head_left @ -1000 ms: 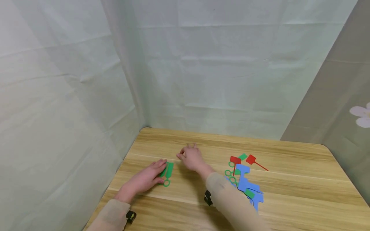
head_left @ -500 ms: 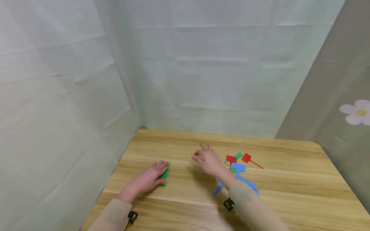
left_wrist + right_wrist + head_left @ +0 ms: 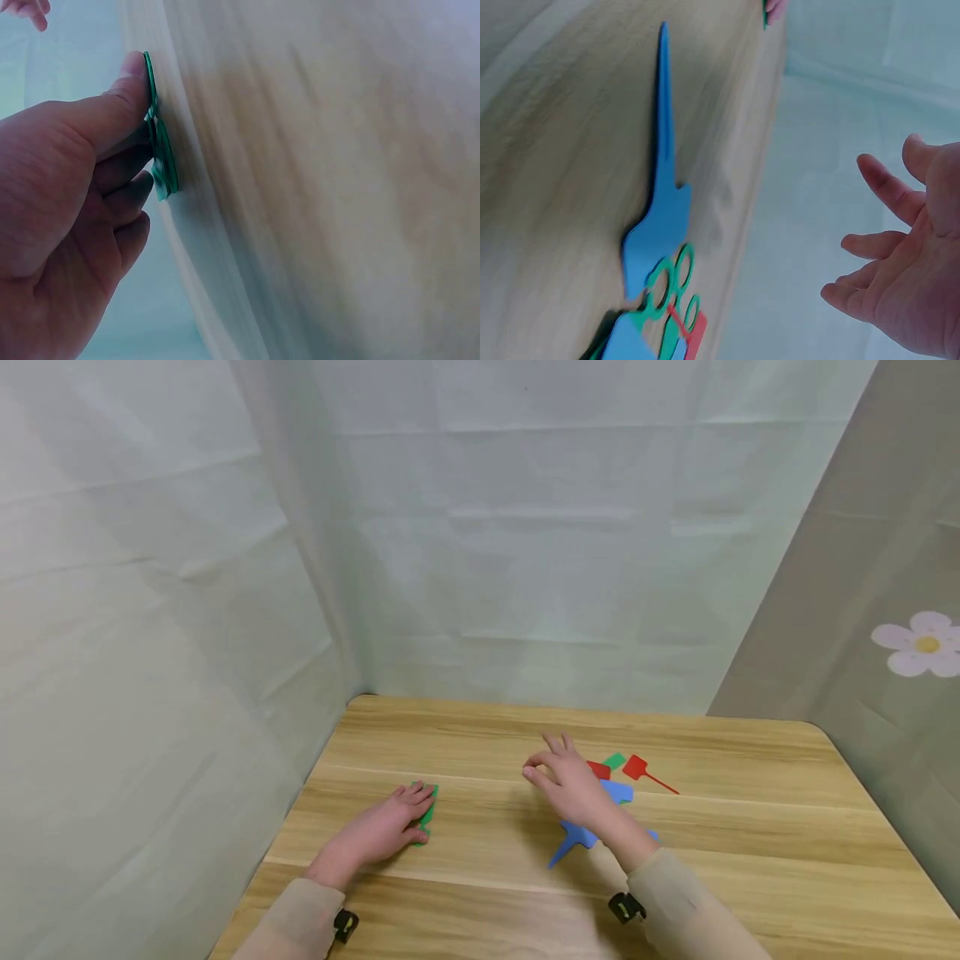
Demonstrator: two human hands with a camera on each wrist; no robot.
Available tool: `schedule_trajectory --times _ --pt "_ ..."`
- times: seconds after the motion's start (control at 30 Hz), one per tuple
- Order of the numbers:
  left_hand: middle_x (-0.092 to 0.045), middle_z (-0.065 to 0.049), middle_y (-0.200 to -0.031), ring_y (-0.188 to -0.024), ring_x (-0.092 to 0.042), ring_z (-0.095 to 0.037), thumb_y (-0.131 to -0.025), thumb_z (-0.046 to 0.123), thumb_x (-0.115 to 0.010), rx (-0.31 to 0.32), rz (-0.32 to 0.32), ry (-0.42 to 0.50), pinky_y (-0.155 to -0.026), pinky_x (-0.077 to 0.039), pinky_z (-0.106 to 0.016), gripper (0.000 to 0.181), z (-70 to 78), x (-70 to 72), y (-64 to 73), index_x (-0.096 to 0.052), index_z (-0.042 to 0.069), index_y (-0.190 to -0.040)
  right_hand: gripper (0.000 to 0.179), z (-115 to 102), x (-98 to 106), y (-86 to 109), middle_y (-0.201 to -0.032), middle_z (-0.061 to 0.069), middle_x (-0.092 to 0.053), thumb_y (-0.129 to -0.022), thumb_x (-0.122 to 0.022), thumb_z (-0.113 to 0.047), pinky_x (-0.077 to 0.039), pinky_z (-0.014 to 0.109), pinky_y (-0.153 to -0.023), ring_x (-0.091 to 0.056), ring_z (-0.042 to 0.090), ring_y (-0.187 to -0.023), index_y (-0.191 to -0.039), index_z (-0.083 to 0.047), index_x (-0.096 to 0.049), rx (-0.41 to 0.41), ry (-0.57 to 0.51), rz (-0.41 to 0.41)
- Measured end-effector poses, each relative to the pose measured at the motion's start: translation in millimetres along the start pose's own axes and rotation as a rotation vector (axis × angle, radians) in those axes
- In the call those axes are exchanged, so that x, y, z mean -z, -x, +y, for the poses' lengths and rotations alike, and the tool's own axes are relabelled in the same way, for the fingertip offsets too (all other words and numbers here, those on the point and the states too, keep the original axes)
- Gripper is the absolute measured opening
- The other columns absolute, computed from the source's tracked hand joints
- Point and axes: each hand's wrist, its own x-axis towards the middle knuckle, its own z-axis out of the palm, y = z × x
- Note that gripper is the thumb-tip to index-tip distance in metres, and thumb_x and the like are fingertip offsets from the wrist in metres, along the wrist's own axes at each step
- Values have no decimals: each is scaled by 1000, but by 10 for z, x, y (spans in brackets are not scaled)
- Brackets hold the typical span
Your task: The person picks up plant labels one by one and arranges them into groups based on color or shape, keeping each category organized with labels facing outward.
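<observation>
1. Reference: the blue tag point(image 3: 577, 837) lying on the table point(image 3: 480, 910).
2. Change: the right hand point(image 3: 576, 789) has shifted rightward and now hovers just beyond the blue tag. Judged effect: the loose tags, including the red tag point(image 3: 635, 767) beyond and right of the reference, are within easier reach.
3. Right grip: released, fingers spread.
4. Left hand point(image 3: 390, 822): well left of the blue tag; grip unclenched, fingers resting on the green tags point(image 3: 429, 814).
5. Markings: none legible.
</observation>
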Motion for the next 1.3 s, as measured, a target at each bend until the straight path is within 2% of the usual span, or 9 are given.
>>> schedule_trajectory --times 0.23,0.33,0.53,0.73,0.8,0.87,1.0,1.13,1.3 --pt "-42 -27 -164 -154 -34 -47 -100 28 -74 -9 0 23 -126 -28 -60 72 0 0 -30 -47 -11 -155 31 260 162 213 -168 31 -31 -112 -60 -32 -20 81 -118 -8 60 -157 -123 -7 -76 -73 -5 39" --pt "-42 -28 -163 -153 -34 -49 -100 26 -74 -16 4 32 -125 -28 -61 72 5 14 -34 -47 -12 -154 29 408 263 313 -162 31 -42 -112 -60 -27 -20 81 -117 -9 64 -155 -123 -5 -75 -83 12 64" --pt "-43 -30 -162 -152 -36 -51 -99 24 -74 -25 6 28 -124 -29 -63 71 26 50 2 -47 -13 -153 19 629 454 571 -161 37 -40 -108 -66 -14 -19 87 -112 -12 70 -150 -122 -6 -76 -127 85 99" --pt "-44 -30 -161 -152 -36 -51 -99 24 -75 -9 14 31 -124 -28 -64 71 11 70 58 -48 -14 -152 5 758 543 818 -160 40 -39 -101 -76 -12 -25 87 -108 -16 73 -148 -102 -11 -81 -150 130 89" --pt "-44 -29 -161 -152 -36 -50 -99 24 -75 2 14 23 -124 -28 -63 71 -3 68 78 -48 -13 -153 7 772 545 902 -159 37 -42 -101 -76 -12 -27 86 -109 -18 70 -149 -102 -12 -82 -136 141 70" --pt "-44 -29 -161 -152 -36 -50 -98 24 -76 7 12 15 -124 -28 -63 71 -18 60 90 -49 -13 -153 13 776 532 987 -159 33 -46 -102 -74 -11 -29 81 -112 -23 65 -151 -111 -9 -83 -104 148 38" --pt "-44 -29 -162 -152 -36 -50 -99 25 -76 11 3 10 -124 -28 -64 71 -40 40 103 -49 -13 -153 26 773 478 1140 -154 20 -58 -106 -70 -13 -44 67 -112 -46 48 -147 -130 -7 -78 -10 123 -15" --pt "-44 -28 -162 -152 -36 -50 -98 25 -76 11 -1 18 -125 -27 -63 71 -49 28 108 -49 -13 -152 26 767 419 1216 -144 10 -68 -108 -67 -18 -55 57 -103 -62 38 -134 -130 -9 -79 74 75 -53" --pt "-44 -29 -162 -152 -36 -51 -98 24 -76 3 5 32 -124 -27 -64 71 -57 28 110 -48 -13 -153 28 781 394 1256 -141 10 -70 -108 -66 -19 -54 59 -105 -64 38 -132 -131 -8 -78 98 127 -103"
